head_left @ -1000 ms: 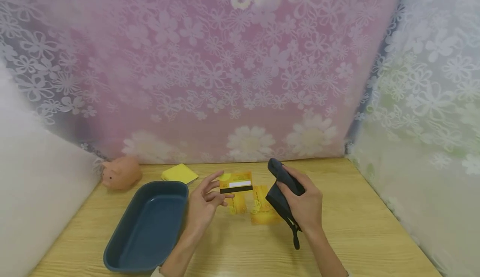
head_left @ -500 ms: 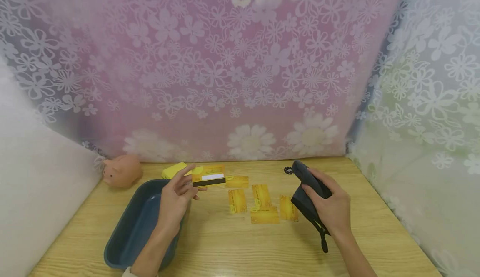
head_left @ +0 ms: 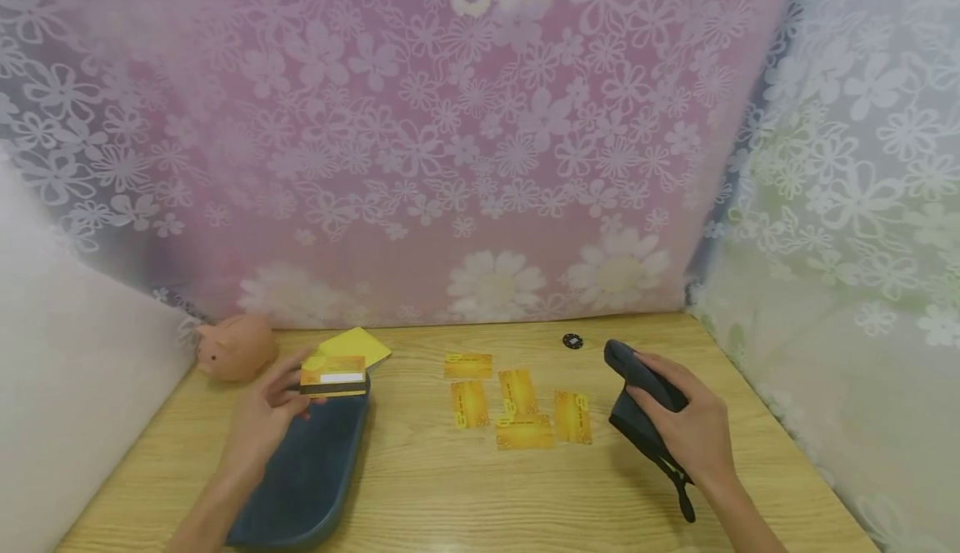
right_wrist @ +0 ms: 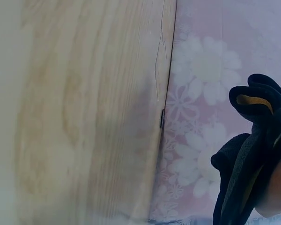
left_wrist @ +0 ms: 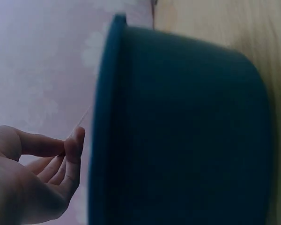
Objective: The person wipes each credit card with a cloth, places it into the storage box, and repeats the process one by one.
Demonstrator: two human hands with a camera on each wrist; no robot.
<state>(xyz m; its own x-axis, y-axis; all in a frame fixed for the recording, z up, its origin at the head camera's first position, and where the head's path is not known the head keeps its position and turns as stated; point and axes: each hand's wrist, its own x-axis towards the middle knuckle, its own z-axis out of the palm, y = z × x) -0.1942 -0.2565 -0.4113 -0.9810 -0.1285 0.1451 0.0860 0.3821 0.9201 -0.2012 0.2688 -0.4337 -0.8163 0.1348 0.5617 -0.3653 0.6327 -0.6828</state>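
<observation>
My left hand [head_left: 266, 411] pinches a yellow bank card [head_left: 333, 376] between thumb and fingers. The card's back faces me, with its black stripe and white strip. It is held over the far end of a dark blue tray [head_left: 341, 486]; in the left wrist view the tray's outer wall [left_wrist: 187, 131] stands beside the hand, and the card shows only as a thin edge. At the right, my right hand [head_left: 693, 428] grips a folded dark pouch [head_left: 648, 399] with a dangling strap. In the right wrist view the pouch [right_wrist: 253, 140] shows a yellowish lining in its fold.
Several yellow cards [head_left: 523, 432] lie on the wooden table [head_left: 450, 503] between the hands, two overlapping. A black round chip [head_left: 573, 341] lies near the back edge. A yellow pad [head_left: 356, 345] and a pink piggy bank [head_left: 238, 347] stand behind the tray. A flowered curtain [head_left: 480, 161] closes the back.
My left hand has carried the card leftward from above the other cards to over the tray. My right hand has moved right with the pouch, uncovering the cards and the chip.
</observation>
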